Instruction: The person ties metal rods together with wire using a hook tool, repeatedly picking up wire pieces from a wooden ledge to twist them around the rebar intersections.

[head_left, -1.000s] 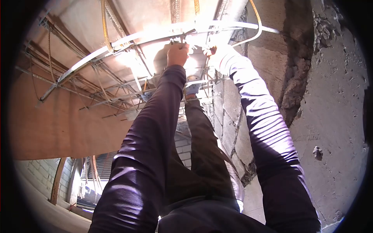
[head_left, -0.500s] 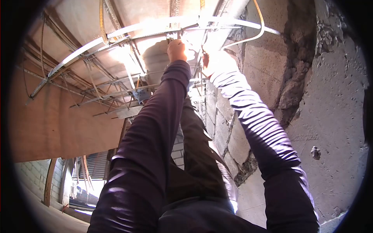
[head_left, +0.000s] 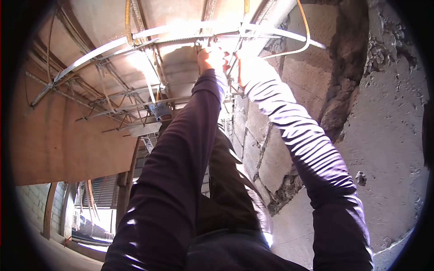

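Purple-sleeved arms (head_left: pixel 181 144) outstretched; left hand (head_left: pixel 211 58) curled beside right hand (head_left: pixel 253 68), near rebar (head_left: pixel 209 12).

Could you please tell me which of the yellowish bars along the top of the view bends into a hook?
The rightmost yellowish bar, seen against the block wall: it curves back toward the right hand; the others, further left, look nearly straight.

I see only a narrow gap between the hands (head_left: pixel 211 58); a long curved bar (head_left: pixel 167 30) blocks the upper frame, and rough wall (head_left: pixel 384 122) closes off the right.
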Demonstrator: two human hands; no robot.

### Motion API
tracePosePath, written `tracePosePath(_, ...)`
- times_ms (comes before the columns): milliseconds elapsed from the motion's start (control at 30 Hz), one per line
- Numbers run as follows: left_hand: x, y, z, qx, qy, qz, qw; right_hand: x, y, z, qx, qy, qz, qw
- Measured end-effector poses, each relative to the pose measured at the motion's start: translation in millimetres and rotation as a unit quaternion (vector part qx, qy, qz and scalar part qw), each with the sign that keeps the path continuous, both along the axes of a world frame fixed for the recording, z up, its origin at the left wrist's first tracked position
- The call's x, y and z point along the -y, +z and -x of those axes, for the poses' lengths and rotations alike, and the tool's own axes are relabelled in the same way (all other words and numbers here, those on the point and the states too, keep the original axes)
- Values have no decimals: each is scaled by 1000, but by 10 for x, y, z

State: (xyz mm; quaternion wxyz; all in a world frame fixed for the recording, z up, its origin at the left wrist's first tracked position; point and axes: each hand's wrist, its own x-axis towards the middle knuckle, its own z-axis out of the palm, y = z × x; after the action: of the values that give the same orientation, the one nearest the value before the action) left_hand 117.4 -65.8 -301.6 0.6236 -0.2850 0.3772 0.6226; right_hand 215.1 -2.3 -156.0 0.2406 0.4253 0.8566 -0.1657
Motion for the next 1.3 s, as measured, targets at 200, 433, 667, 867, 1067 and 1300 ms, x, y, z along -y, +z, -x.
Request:
tracePosePath(200, -154, -659, -392, -16, 68, 16, 997, 103, 89, -104, -40, 59, -24, 997)
tracePosePath(433, -32, -393, -249, 7, 160, -101, 982, -392, 198, -137, -52, -462, 539, 702)
tracePosePath(667, 29, -421, -240, -165, 39, -20, 985, -256, 165, 180, 168, -88, 203, 961)
tracePosePath(867, 58, 180, -28, -187, -113, 73, 973, -137, 153, 166, 121, -105, 121, 980)
tracePosePath(1067, -31, -429, -146, -64, 94, -14, 993, -469, 389, 171, 113, -171, 213, 955)
tracePosePath(1300, 110, -395, -92, -128, 17, -8, 992, -387, 570, 324, 170, -37, 46, 984)
